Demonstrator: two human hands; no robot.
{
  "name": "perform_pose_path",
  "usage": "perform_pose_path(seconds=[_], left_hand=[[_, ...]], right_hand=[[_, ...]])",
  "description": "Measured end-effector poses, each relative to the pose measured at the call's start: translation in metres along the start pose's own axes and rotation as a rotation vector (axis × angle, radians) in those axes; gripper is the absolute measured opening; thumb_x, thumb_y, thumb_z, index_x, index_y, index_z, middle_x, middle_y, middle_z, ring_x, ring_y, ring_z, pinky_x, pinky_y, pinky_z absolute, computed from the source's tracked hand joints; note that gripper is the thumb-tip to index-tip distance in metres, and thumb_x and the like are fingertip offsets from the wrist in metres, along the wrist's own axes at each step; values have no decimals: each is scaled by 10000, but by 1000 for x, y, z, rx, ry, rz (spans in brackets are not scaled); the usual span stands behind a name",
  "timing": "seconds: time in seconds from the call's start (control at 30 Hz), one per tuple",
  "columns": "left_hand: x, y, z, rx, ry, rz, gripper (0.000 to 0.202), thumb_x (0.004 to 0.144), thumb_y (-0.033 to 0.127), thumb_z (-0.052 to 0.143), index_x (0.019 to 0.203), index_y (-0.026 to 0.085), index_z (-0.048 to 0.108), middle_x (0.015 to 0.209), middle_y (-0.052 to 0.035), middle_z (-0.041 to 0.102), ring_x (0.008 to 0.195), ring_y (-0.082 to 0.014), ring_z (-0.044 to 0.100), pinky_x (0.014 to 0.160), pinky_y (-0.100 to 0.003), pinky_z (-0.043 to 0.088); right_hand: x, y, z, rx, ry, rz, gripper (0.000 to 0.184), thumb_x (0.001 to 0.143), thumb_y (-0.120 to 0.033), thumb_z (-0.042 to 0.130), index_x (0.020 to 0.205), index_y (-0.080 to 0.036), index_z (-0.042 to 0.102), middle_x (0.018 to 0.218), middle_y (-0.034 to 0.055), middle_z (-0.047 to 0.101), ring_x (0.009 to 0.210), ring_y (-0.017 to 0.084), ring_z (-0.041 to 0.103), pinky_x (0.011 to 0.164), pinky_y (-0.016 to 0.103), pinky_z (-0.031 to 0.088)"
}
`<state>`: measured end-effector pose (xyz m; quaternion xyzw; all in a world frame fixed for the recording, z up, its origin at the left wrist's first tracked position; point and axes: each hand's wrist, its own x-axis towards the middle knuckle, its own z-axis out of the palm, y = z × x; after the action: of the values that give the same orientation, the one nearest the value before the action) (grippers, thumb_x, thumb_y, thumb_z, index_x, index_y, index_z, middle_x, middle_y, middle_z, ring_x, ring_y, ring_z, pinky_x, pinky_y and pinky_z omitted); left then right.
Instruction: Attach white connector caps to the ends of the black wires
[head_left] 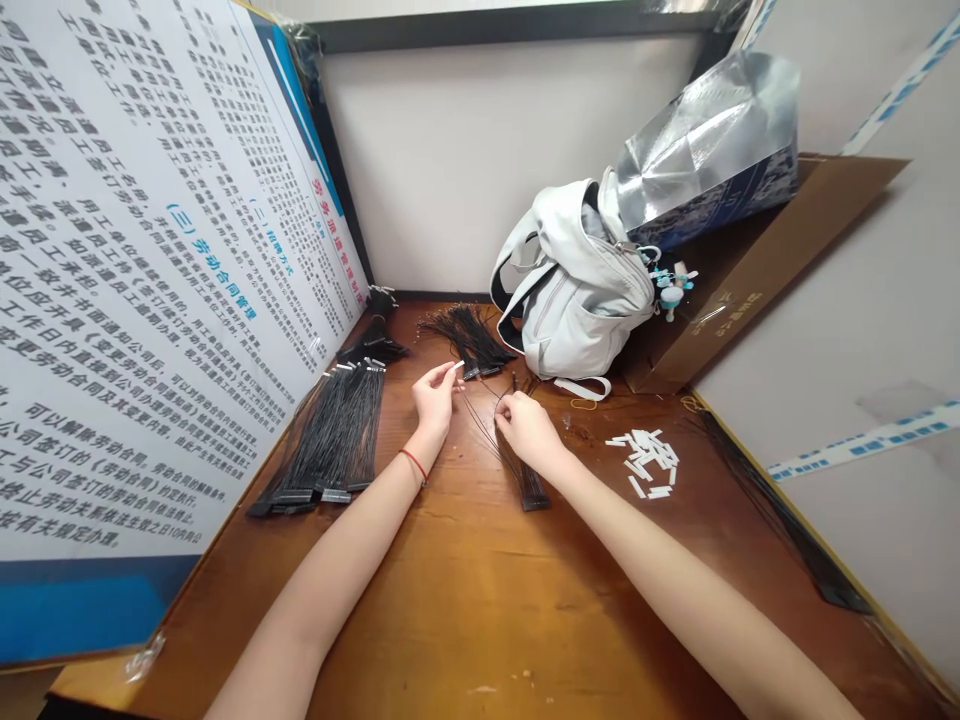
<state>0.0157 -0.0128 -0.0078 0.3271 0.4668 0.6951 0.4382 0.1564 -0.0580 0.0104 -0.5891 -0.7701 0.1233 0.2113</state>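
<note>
A small white plug [457,367] was pinched in the left hand [435,397], while thin black wires [484,430] rose from a black connector [535,503] to the right hand [527,430].

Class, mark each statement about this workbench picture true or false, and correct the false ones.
1. The left hand pinches a small white piece. True.
2. The right hand holds thin black wires. True.
3. A red cord circles the right wrist. False: it circles the left wrist.
4. Loose white pieces lie inside a box. False: they lie on the wooden table.
</note>
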Motion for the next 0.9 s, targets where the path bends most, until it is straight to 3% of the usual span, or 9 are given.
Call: perform_pose_path(seconds=[0.2, 0.4, 0.5, 0.6, 0.7, 0.8, 0.9], left_hand=[[1, -1, -1, -2, -22, -3, 260, 637, 278, 696, 821, 99, 659, 771, -74, 673, 554, -94, 572, 559, -242, 489], [3, -1, -1, -5, -21, -9, 267, 631, 279, 700, 817, 92, 659, 757, -79, 673, 553, -105, 581, 550, -247, 493], [3, -2, -1, 8, -40, -5, 268, 632, 284, 702, 819, 96, 663, 748, -76, 675, 557, -109, 585, 551, -248, 495], [3, -3, -1, 22, -60, 1, 278, 628, 292, 708, 825, 100, 667, 758, -78, 677, 559, -114, 588, 565, -261, 503], [4, -5, -1, 36, -82, 9, 283, 623, 291, 711, 831, 102, 671, 777, -85, 681, 566, -122, 594, 581, -276, 509], [5, -7, -1, 47, -92, 20, 267, 622, 289, 711, 821, 113, 676, 783, -83, 686, 580, -125, 598, 582, -267, 507], [5, -8, -1, 56, -91, 23, 247, 628, 279, 705, 816, 119, 681, 806, -93, 691, 632, -140, 616, 604, -268, 509]], right_hand=[[33, -13, 1, -144, -89, 199, 103, 797, -170, 563, 769, -101, 634, 871, 228, 631, 809, 291, 635, 676, 354, 476], [47, -15, -2, -119, -182, 279, 46, 665, -150, 666, 682, -132, 627, 827, 211, 656, 820, 303, 647, 661, 359, 496], [50, -9, -3, -51, -162, 241, 155, 601, -132, 676, 535, -167, 540, 695, 166, 648, 778, 304, 648, 652, 359, 497], [48, -1, 2, 192, -124, 224, 257, 568, -124, 661, 482, -203, 432, 528, 63, 590, 658, 253, 645, 608, 322, 503], [45, 3, 8, 686, -111, 334, 211, 583, -88, 621, 621, -201, 448, 530, -7, 584, 551, 179, 625, 544, 279, 516], [44, 1, 14, 1128, -132, 375, 179, 650, -91, 591, 767, -188, 496, 650, 8, 634, 581, 134, 627, 572, 257, 536], [50, 0, 19, 1286, -88, 392, 55, 760, -184, 541, 811, -169, 556, 721, 44, 652, 593, 114, 614, 576, 238, 527]])
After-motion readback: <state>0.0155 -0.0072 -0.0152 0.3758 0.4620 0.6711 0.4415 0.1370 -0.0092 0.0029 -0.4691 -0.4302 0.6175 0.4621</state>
